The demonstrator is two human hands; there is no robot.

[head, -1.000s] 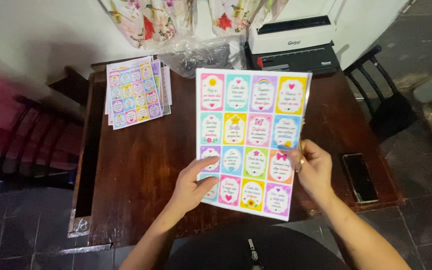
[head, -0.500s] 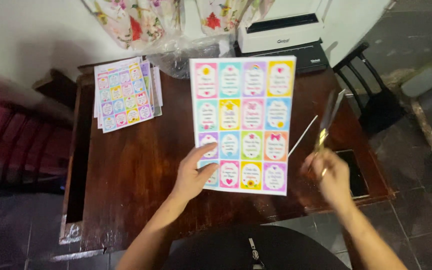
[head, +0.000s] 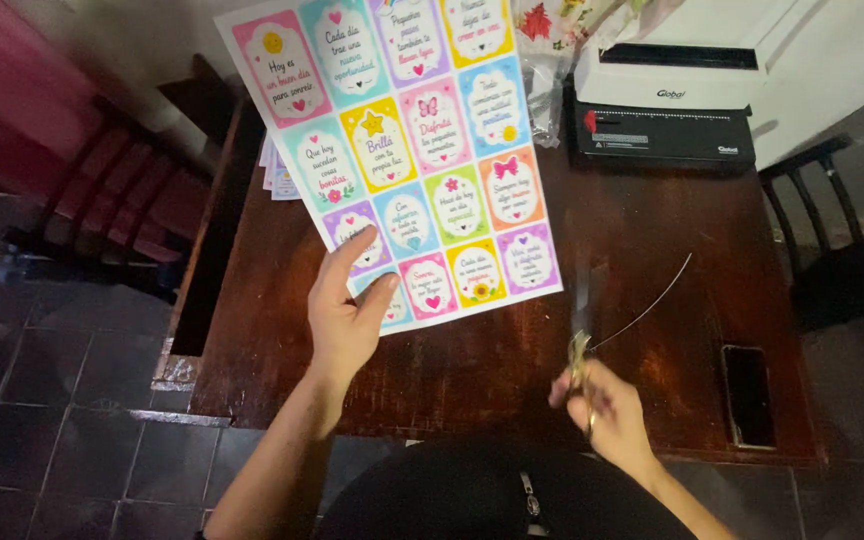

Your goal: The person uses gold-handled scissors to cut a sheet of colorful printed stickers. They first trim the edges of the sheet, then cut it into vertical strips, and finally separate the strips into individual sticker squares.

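Observation:
My left hand (head: 344, 318) holds up a printed sheet of colourful label cards (head: 402, 130) by its lower left corner, lifted above the dark wooden table (head: 472, 360) and tilted. My right hand (head: 607, 415) grips a pair of scissors (head: 582, 325) by gold handles, blades pointing away from me, low over the table near its front edge. A thin cut paper strip (head: 652, 300) curves up to the right beside the blades. The scissors are apart from the sheet, to its lower right.
A white and black binding machine (head: 667, 105) stands at the table's back right. A dark phone (head: 749, 395) lies near the right front corner. More printed sheets (head: 277, 175) peek out behind the held sheet. A black chair (head: 832, 240) stands right, red seats (head: 102, 180) left.
My left hand has raised the sheet off the table toward the camera. My right hand with the scissors has dropped from the table's right side to its front edge; the view has moved closer.

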